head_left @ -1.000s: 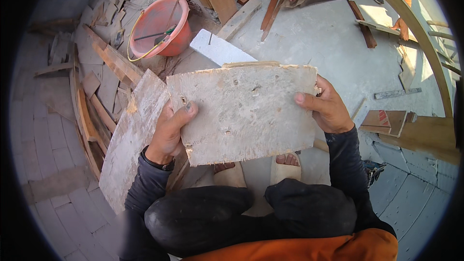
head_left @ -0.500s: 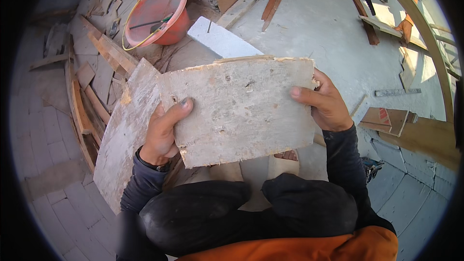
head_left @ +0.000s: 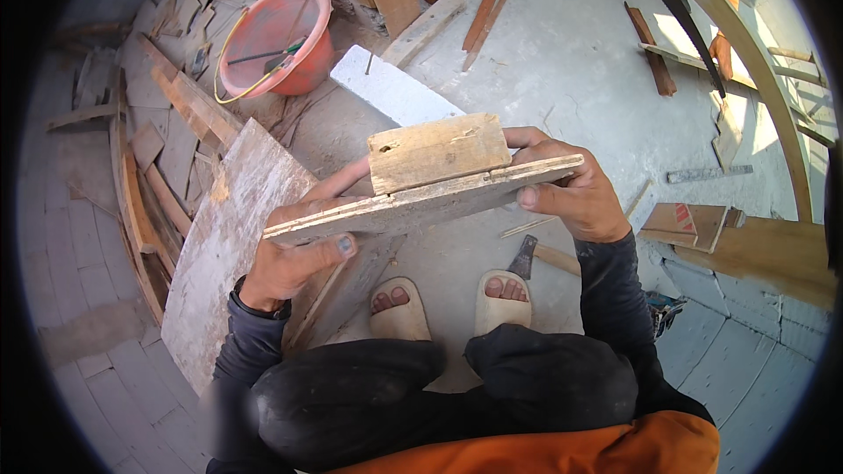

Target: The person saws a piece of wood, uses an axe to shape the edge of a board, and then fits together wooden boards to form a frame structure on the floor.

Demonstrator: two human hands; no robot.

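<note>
A weathered grey plywood board is held up before my knees, tilted so that its layered edge faces me. A short, pale wood block stands against its far side; whether it is fastened there is hidden. My left hand grips the board's left end, thumb on the near face and fingers behind. My right hand grips the right end the same way. Below, on the floor by my right sandal, lies a tool with a dark metal head and a wooden handle.
A larger plywood sheet leans at my left near scrap planks. Ahead are a pink bucket and a white block with a nail on it. At the far right, a co-worker's hand is beside a saw.
The board has tipped from showing its broad face to nearly edge-on, revealing the wood block on its far side. My feet and the dark-headed tool now show beneath it. Both hands keep hold.
</note>
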